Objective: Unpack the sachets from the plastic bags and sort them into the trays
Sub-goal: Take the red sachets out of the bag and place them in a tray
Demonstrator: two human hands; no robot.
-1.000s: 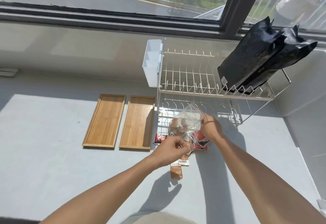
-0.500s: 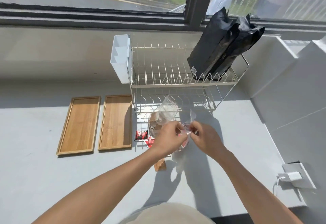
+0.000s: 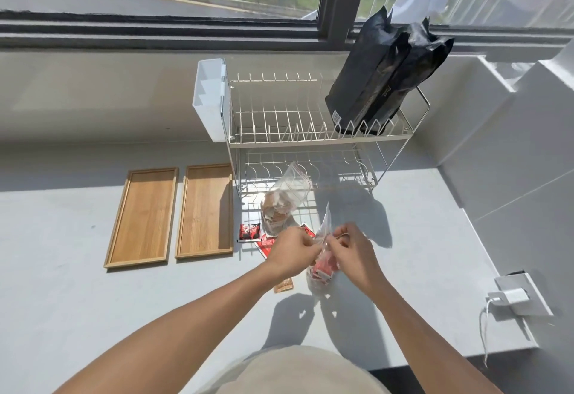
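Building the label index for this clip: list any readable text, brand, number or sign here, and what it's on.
No text can be read.
Red sachets: white logo, too blurred to read.
Black bags on the dish rack: white sticker at the lower corner and faint gold print, both too small to read.
Clear bag held by left hand and right hand: red sachets inside, print illegible.
Brown sachet: no legible print.

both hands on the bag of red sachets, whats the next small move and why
Probably pull the bag's top edges apart to open it: the left hand and right hand pinch it at the mouth, red sachets remain inside, and both trays are bare.
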